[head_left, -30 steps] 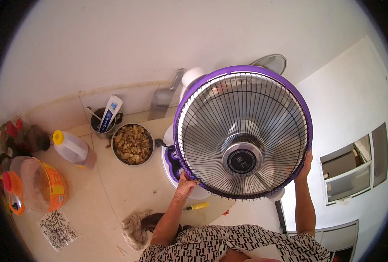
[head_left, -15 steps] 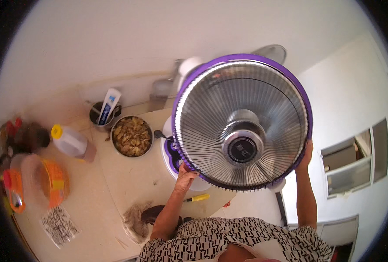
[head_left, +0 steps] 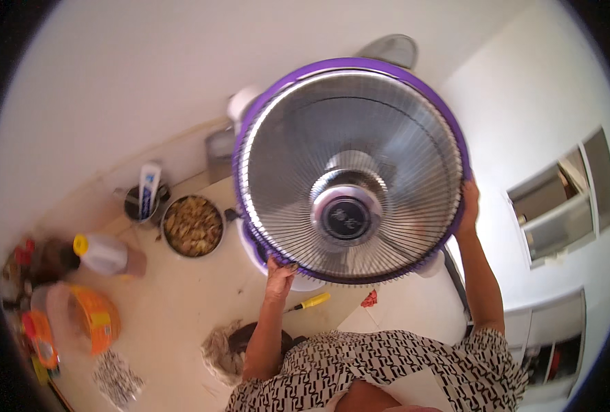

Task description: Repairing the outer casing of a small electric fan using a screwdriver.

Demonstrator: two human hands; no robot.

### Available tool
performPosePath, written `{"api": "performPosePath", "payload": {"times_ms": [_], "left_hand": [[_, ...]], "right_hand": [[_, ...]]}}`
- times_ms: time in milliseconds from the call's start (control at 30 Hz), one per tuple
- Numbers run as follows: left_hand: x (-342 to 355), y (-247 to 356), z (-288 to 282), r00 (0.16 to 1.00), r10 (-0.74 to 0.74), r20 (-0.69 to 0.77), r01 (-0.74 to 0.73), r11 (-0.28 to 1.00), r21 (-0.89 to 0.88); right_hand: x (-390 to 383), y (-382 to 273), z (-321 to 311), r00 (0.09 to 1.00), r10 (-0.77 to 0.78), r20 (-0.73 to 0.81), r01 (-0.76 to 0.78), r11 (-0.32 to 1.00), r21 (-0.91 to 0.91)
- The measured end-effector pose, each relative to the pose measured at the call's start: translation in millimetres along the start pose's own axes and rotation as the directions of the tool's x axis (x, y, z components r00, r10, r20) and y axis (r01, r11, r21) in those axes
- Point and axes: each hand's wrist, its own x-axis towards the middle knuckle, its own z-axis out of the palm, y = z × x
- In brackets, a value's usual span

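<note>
A round electric dish heater (head_left: 284, 158) fills the middle of the view, with a purple rim, a shiny reflector and a wire guard over its front. At its lower left rim my left hand (head_left: 279, 276) is closed on the edge, thumb and fingers near the guard wires. On the right side my right hand (head_left: 468, 206) grips the rim, its fingers partly hidden behind the dish. The white and purple base (head_left: 250, 250) shows below the left part of the rim, mostly covered by the dish.
Left of the heater stand a pan of chopped food (head_left: 194, 225), a metal mug (head_left: 135, 203) holding a tube, and a jug with a yellow cap (head_left: 106, 254). An orange basket (head_left: 102, 323) is farther left. Near my left forearm lie a yellow-handled tool (head_left: 313, 301) and a cloth (head_left: 217, 353).
The heater's dish has shifted left and upward in the view, both hands still on its rim. The table and wall have also shifted and tilted in the picture.
</note>
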Motion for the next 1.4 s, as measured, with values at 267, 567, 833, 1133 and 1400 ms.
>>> {"api": "performPosePath", "payload": {"times_ms": [267, 567, 833, 1133, 1400], "left_hand": [[1, 4, -1, 0.996, 0.040, 0.075, -0.037, 0.998, -0.050], [0, 2, -4, 0.997, -0.010, 0.079, 0.012, 0.999, -0.033], [0, 7, 1, 0.991, -0.003, 0.133, 0.013, 0.997, -0.077], [3, -1, -9, 0.988, 0.032, 0.153, -0.028, 0.999, -0.026], [-11, 8, -1, 0.999, 0.028, 0.043, -0.028, 1.000, -0.014]], "right_hand": [[-1, 13, -6, 0.999, -0.015, -0.032, 0.011, 0.992, -0.124], [-1, 10, -6, 1.000, -0.013, 0.023, 0.015, 0.998, -0.061], [-1, 13, -8, 0.999, 0.001, -0.033, -0.003, 0.998, -0.061], [0, 13, -11, 1.000, 0.005, 0.004, -0.005, 0.999, -0.043], [-1, 15, -2, 0.999, -0.042, 0.004, 0.042, 0.996, -0.077]]}}
